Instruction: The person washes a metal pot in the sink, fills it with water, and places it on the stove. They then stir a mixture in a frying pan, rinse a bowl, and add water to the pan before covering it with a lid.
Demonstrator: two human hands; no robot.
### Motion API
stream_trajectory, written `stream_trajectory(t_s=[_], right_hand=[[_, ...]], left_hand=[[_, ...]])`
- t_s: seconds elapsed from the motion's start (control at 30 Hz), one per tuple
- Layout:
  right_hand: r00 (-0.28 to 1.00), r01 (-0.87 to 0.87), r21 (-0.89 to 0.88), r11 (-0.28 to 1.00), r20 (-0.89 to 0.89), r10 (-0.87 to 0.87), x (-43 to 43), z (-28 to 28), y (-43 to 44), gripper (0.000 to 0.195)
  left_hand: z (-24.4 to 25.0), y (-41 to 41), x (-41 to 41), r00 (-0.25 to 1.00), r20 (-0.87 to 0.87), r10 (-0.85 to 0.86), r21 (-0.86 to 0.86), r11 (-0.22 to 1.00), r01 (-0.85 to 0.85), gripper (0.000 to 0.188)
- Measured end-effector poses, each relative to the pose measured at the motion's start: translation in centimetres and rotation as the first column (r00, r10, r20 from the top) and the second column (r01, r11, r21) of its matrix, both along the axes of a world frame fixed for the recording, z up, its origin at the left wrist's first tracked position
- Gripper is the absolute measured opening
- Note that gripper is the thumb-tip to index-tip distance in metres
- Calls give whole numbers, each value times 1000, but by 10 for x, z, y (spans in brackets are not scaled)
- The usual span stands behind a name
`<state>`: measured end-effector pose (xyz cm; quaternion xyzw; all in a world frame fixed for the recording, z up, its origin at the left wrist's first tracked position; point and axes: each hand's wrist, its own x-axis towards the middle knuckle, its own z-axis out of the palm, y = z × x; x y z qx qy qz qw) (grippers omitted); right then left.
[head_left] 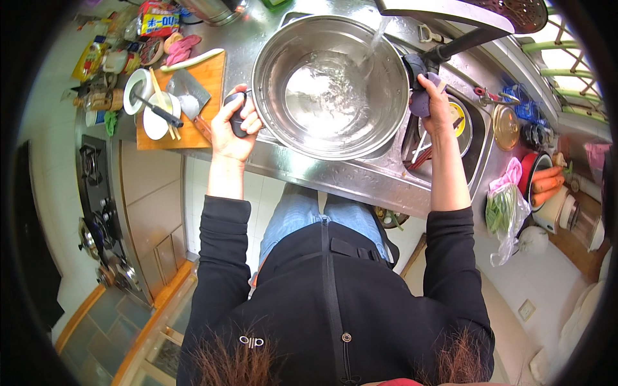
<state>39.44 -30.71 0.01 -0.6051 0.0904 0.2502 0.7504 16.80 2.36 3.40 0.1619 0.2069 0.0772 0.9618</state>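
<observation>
A large stainless steel pot (pixel 273 72) stands over the sink area, and a stream of water (pixel 378 38) falls into it from above. Shallow water (pixel 328 103) covers its bottom. My left hand (pixel 234 116) grips the black left handle (pixel 238 120). On the other side, my right hand (pixel 435 103) holds a purple sponge-like pad (pixel 419 103) beside the right handle (pixel 413 67). Whether those fingers also grip that handle is hidden.
A wooden cutting board (pixel 212 79) at left carries a cleaver (pixel 190 89), white bowls (pixel 161 118) and chopsticks. The right sink basin (pixel 475 157) holds dishes. Farther right are a glass lid (pixel 506 126), bagged greens (pixel 502 212) and carrots (pixel 546 186). A dark pipe (pixel 463 43) crosses above the sink.
</observation>
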Motion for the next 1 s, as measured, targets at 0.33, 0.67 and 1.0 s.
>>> stream_trajectory(t_s=[0.33, 0.67, 1.0], right_hand=[[993, -105, -7, 994, 61, 105, 36, 0, 13, 20], [935, -355, -97, 930, -16, 355, -28, -8, 20, 20], [199, -135, -823, 552, 523, 829, -83, 59, 61, 62]], left_hand=[[21, -87, -39, 965, -41, 257, 73, 964, -254, 17], [11, -81, -123, 927, -90, 363, 84, 930, -357, 10], [56, -104, -113, 894, -118, 432, 347, 862, -370, 12]])
